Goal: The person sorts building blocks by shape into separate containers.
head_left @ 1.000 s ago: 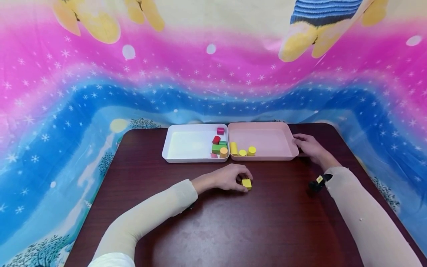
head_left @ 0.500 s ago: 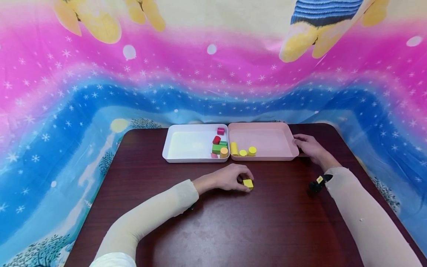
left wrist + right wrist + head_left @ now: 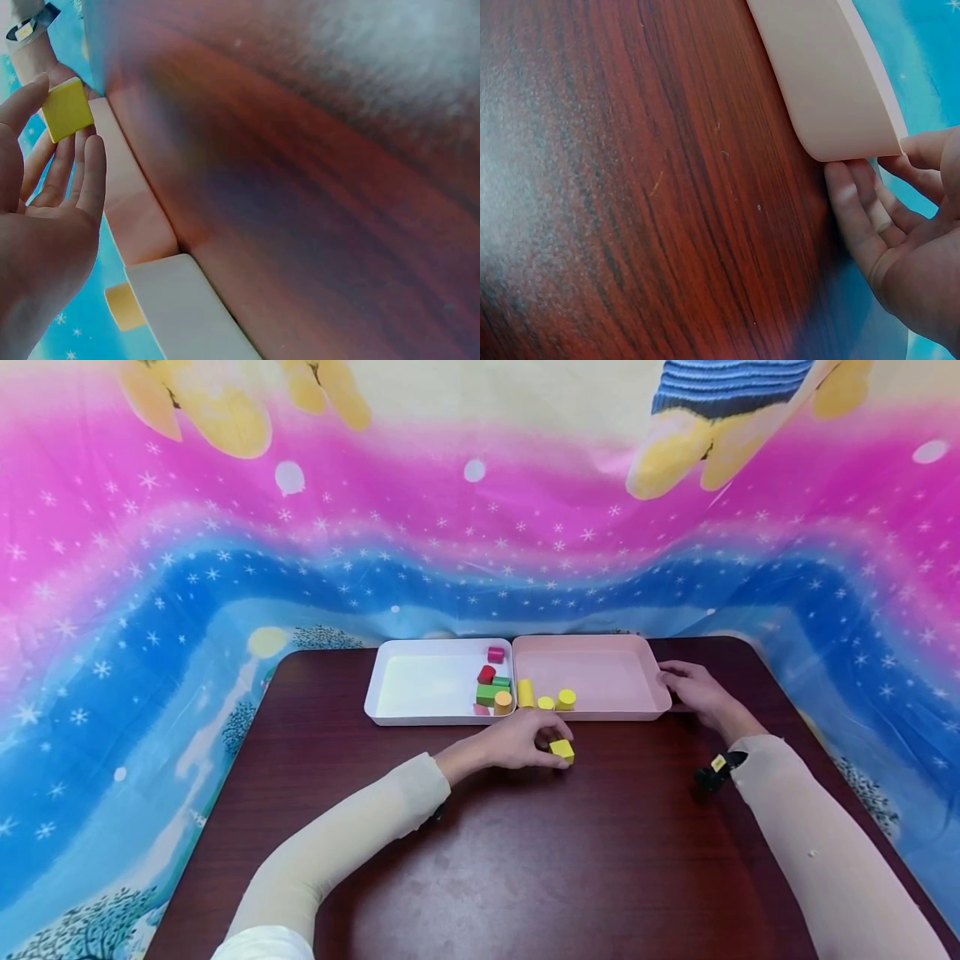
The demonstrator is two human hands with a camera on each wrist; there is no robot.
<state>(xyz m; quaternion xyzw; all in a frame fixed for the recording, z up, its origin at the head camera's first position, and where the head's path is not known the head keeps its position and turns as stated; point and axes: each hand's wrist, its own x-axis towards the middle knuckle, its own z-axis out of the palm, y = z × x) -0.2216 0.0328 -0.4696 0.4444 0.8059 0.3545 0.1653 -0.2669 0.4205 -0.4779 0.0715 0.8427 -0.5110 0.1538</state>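
In the head view my left hand (image 3: 521, 739) pinches a yellow cube (image 3: 562, 752) between thumb and fingers, just in front of the trays. The left wrist view shows one flat face of this cube (image 3: 68, 110) at the fingertips. At the far right, my right hand (image 3: 701, 693) holds the end of the pink tray (image 3: 600, 716). Seen from the right wrist, the fingers (image 3: 847, 195) lie against the tray's end wall (image 3: 840, 97), and one digit is at its rim. Inside the pink tray, several yellow cylinders (image 3: 566, 699) stand or lie near the left front corner.
A white tray (image 3: 420, 720) adjoins the pink one on the left. Along its right side sit a green block (image 3: 489, 695), an orange cylinder (image 3: 503, 702) and a few red and pink pieces (image 3: 487, 674). A patterned cloth (image 3: 480, 543) hangs behind the dark wooden table (image 3: 525, 877).
My left hand has moved forward with the yellow cube, closer to the pink tray's front wall, and slightly right. The right hand and both trays have stayed in place.
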